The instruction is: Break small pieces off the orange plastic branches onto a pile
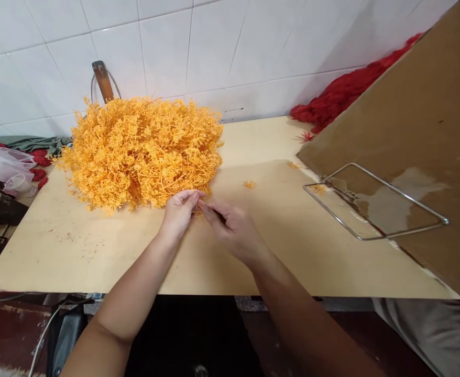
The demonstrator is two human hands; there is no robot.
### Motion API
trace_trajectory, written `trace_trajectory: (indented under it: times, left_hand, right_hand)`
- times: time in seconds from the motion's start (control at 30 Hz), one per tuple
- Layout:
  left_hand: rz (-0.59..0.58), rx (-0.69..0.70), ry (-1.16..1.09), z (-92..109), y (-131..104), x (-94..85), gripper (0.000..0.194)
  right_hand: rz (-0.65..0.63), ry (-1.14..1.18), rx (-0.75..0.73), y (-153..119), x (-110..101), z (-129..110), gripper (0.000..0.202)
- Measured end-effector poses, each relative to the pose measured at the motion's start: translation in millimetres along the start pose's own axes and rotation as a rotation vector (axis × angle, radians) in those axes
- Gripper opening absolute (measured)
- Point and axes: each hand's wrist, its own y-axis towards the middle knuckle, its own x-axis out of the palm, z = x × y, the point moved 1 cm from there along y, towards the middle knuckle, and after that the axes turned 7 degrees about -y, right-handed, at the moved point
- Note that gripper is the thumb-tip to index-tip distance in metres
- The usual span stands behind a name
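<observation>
A big heap of orange plastic sprigs [141,149] lies on a pale wooden board [277,251] against the tiled wall. My left hand [178,212] is at the heap's near edge, its fingertips pinched on an orange piece. My right hand [233,228] is right beside it, fingers closed toward the same spot, pinching at that small orange piece between the two hands. What exactly sits between the fingertips is mostly hidden.
A tilted cardboard sheet [418,136] with a wire frame [375,201] stands at the right. Red plastic pieces [343,91] pile behind it. Loose orange bits [249,184] lie on the board. A wooden handle [102,81] rises behind the heap; bags and dark items [2,178] sit at the left.
</observation>
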Motion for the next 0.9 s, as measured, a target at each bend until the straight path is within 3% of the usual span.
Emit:
trace_trajectory:
  times: [0.1, 0.17, 0.23, 0.3, 0.33, 0.4, 0.47, 0.6, 0.7, 0.8, 0.9]
  left_hand:
    - [0.092, 0.096, 0.001, 2.3, 7.2, 0.2, 0.021]
    - [0.091, 0.084, -0.005, 4.5, 8.2, 1.0, 0.022]
    - [0.019, -0.003, 0.009, 5.0, 4.8, 1.7, 0.017]
    - [-0.047, -0.132, 0.001, 2.7, -1.3, 1.2, 0.012]
    - [-0.067, -0.192, -0.016, 0.7, -4.3, 0.4, 0.012]
    - [-0.088, -0.27, -0.057, -4.2, -8.9, -2.0, 0.013]
    - [-0.104, -0.299, -0.073, -9.1, -11.2, -3.8, 0.016]
    - [-0.138, -0.347, -0.08, -14.8, -14.3, -3.2, 0.018]
    - [-0.163, -0.387, -0.119, -13.7, -19.0, -2.3, 0.018]
    - [-0.194, -0.418, -0.228, -11.0, -23.8, -3.5, 0.019]
    - [-0.22, -0.474, -0.365, -10.2, -27.3, -3.9, 0.021]
  right_hand:
    - [0.069, -0.04, -0.09, -25.2, -4.8, -17.3, 0.028]
    - [0.117, -0.086, -0.097, -30.1, -16.0, -17.8, 0.027]
    - [0.239, -0.173, 0.02, -22.3, -33.3, -0.5, 0.024]
    - [0.382, -0.267, 0.252, -8.1, -52.2, 29.6, 0.021]
    - [0.384, -0.297, 0.369, -1.4, -60.0, 45.3, 0.019]
    - [0.357, -0.423, 0.499, 7.0, -69.7, 68.6, 0.036]
    - [0.348, -0.577, 0.465, 8.4, -70.4, 76.2, 0.047]
    - [0.318, -0.646, 0.283, 9.9, -57.8, 68.0, 0.03]
    - [0.284, -0.629, 0.335, 22.1, -58.7, 71.0, 0.031]
    - [0.333, -0.706, 0.457, 32.2, -68.6, 80.6, 0.03]
    - [0.366, -0.756, 0.437, 36.4, -72.2, 89.6, 0.03]
